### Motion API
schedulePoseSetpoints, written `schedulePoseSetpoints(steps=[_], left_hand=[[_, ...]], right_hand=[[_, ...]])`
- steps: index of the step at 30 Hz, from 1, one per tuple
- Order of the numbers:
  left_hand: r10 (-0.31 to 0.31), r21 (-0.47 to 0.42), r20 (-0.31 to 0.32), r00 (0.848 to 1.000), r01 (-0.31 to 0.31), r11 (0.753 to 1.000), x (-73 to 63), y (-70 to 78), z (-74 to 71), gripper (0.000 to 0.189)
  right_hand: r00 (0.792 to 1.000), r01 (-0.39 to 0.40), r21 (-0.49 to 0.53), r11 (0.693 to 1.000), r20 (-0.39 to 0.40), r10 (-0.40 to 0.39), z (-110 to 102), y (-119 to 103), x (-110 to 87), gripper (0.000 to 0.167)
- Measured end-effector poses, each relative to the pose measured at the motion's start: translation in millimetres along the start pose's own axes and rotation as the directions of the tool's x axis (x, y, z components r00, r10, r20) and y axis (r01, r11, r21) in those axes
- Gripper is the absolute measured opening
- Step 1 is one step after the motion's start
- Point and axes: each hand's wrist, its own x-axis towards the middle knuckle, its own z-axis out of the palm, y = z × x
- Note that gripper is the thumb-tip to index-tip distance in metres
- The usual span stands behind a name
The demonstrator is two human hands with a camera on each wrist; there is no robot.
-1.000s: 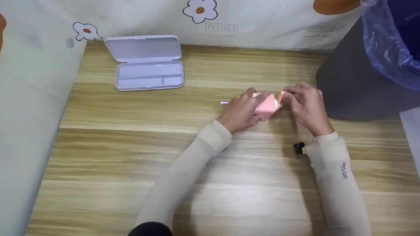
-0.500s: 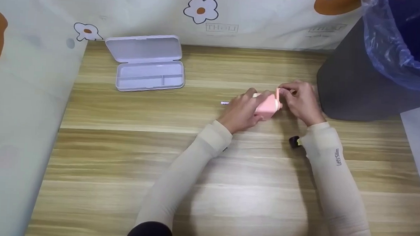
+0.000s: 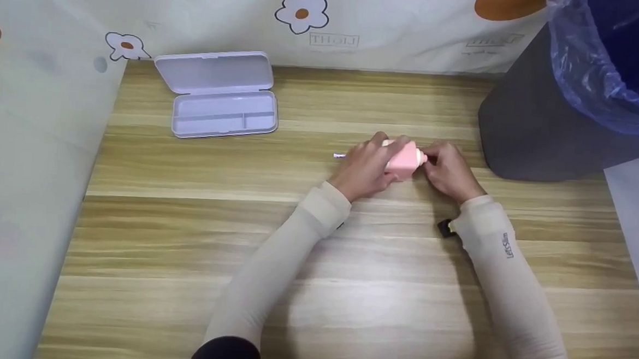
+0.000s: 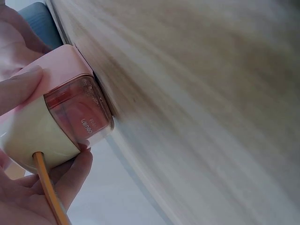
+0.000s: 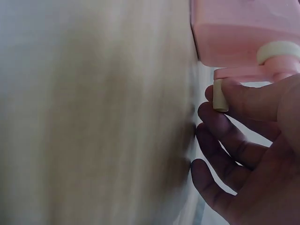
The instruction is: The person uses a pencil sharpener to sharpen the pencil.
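Note:
A pink and cream crank pencil sharpener (image 3: pixel 404 163) lies on the wooden tabletop, gripped by my left hand (image 3: pixel 364 170). Thumb and fingers lie on opposite sides of its body in the left wrist view, where a clear shavings window (image 4: pixel 77 110) shows. A pencil (image 4: pixel 48 187) sticks out of the cream face; in the head view its pale end pokes out left of that hand. With thumb and forefinger, my right hand (image 3: pixel 451 171) pinches the cream knob (image 5: pixel 219 97) of the pink crank arm (image 5: pixel 243 73). The other right fingers are loosely bent.
At the back left an open lilac pencil case (image 3: pixel 224 114) shows its compartments, lid tipped back. A grey bin (image 3: pixel 541 114) with a clear blue liner stands at the right. A flower-print sheet (image 3: pixel 393 24) hangs along the back.
My right hand has swung the crank round, first leftward while raised, then down toward the tabletop. The left hand and the sharpener have stayed in place.

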Motion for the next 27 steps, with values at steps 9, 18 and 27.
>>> schedulePoseSetpoints(steps=[9, 18, 27], left_hand=[[0.001, 0.006, -0.004, 1.0, -0.001, 1.0, 0.3, -0.3, 1.6, 0.067], [-0.013, -0.004, 0.005, 1.0, 0.013, 1.0, 1.2, 0.0, 0.2, 0.067], [-0.024, -0.026, 0.01, 1.0, 0.024, 0.999, 0.0, 1.0, -0.2, 0.068]], right_hand=[[0.997, 0.056, 0.024, 0.998, 0.047, -0.057, 1.4, -2.8, -24.6, 0.009], [0.996, 0.06, 0.037, 0.997, 0.065, -0.062, -6.9, -17.0, -46.4, 0.012], [0.987, 0.158, -0.007, 0.987, 0.015, -0.157, -23.2, -31.7, -57.7, 0.012]])
